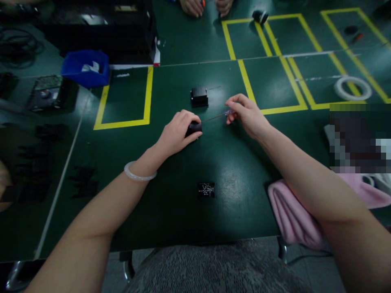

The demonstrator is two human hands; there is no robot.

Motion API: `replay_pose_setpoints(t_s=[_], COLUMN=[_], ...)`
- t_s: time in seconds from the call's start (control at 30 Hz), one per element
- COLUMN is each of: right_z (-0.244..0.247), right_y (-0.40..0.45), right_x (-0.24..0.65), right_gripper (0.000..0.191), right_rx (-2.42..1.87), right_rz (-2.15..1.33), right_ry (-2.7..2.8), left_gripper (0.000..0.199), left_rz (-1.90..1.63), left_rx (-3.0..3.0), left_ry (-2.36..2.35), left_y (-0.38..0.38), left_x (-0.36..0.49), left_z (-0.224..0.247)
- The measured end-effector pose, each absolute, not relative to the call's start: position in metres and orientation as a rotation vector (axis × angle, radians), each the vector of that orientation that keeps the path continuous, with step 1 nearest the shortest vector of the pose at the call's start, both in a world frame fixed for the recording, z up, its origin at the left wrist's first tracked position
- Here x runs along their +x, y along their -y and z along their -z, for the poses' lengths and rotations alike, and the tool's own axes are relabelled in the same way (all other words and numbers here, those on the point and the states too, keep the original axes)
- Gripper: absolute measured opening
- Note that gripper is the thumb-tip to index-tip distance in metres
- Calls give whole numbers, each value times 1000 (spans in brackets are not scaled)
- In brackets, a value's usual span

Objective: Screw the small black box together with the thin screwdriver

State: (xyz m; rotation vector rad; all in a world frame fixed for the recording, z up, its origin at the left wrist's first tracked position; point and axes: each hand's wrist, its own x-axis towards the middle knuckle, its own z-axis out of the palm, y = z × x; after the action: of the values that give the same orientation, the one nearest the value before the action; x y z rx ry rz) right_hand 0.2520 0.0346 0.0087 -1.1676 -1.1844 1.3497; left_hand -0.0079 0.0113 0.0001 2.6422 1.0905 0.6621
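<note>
My left hand is closed around a small black block-like part and holds it on the green table. In my right hand is a thin screwdriver, pinched by its handle, with the shaft pointing left to the side of the held part. Whether the tip sits in a screw is too small to make out. A similar black part with bright screw heads at its corners stands just beyond my hands. Closer to me lies a small black tray of loose silver screws.
A blue bin and dark equipment stand at the back left. Black parts lie to the left. A pink cloth is under my right forearm, a tape roll beyond it. Another person's hands are across the table.
</note>
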Motion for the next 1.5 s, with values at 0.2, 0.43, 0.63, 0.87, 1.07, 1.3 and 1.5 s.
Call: replay_pose_setpoints(t_s=[0.2, 0.43, 0.63, 0.87, 1.07, 1.3, 1.5], right_z=[-8, -10, -8, -6, -7, 0, -1], right_y=[-34, -34, -35, -36, -35, -37, -37], right_x=[252, 252, 254, 255, 254, 256, 256], right_gripper=[22, 24, 22, 22, 17, 20, 22], right_rx=[-1176, -1206, -1187, -1188, -1170, -1180, -1146], right_rz=[-1328, -1318, -1310, -1319, -1325, -1264, -1264], right_ry=[1224, 1227, 1243, 1255, 1237, 1289, 1296], left_gripper=[26, 27, 27, 26, 26, 26, 27], left_rz=[-652, -653, -643, -645, -679, -674, -665], left_rx=[2637, 2636, 2628, 2637, 2655, 2652, 2637], left_ry=[-1098, -1102, -1104, -1099, -1075, -1083, -1088], left_y=[-11, -10, -10, -10, -11, -11, -11], left_x=[-7, -7, -7, -7, -8, -8, -8], left_z=[-1, -1, -2, -2, 0, 0, -1])
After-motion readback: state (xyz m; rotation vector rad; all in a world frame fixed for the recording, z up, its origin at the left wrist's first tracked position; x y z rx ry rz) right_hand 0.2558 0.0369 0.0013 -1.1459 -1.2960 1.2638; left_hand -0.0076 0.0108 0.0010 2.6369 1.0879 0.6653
